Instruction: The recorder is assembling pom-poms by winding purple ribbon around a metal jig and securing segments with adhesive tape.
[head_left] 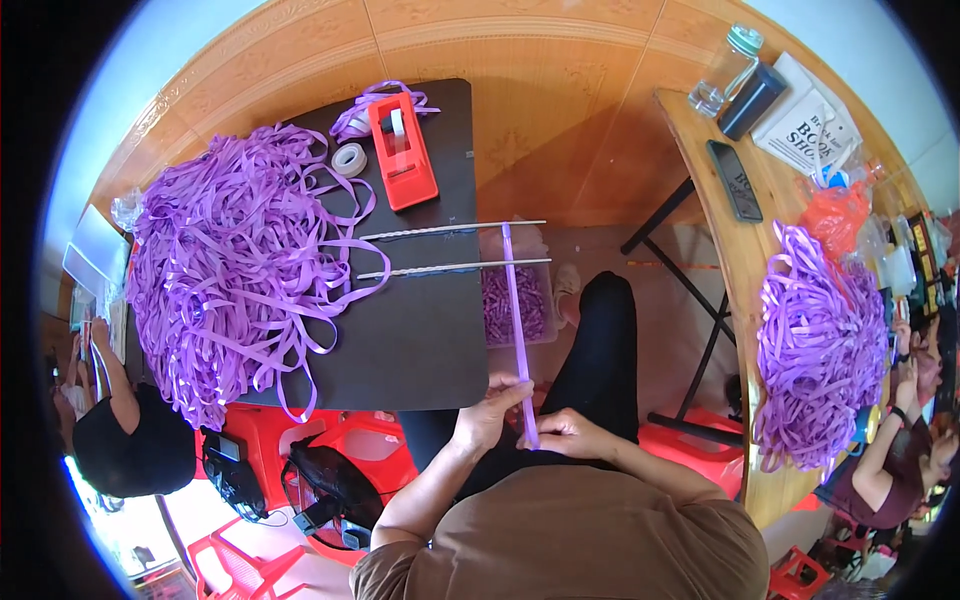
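A flat purple ribbon [516,310] runs from the farther of two thin pale rods down to my lap. Its lower part lies between my hands. My left hand [485,420] is closed with thumb and fingers pinching the ribbon from the left. Just right of it, my right hand [572,437] is closed at the ribbon's near end; some of its fingertips are hidden. The far rod [450,230] and the near rod [450,268] lie side by side, sticking out past the right edge of the black table [420,345].
A big heap of purple ribbon [230,270] covers the table's left. Behind stand a red tape dispenser [405,165] and a tape roll [349,160]. A bin of purple pieces [515,305] sits below. Right, a wooden table [715,190] carries a phone [735,180] and more ribbon [820,350]. Other people work at both sides.
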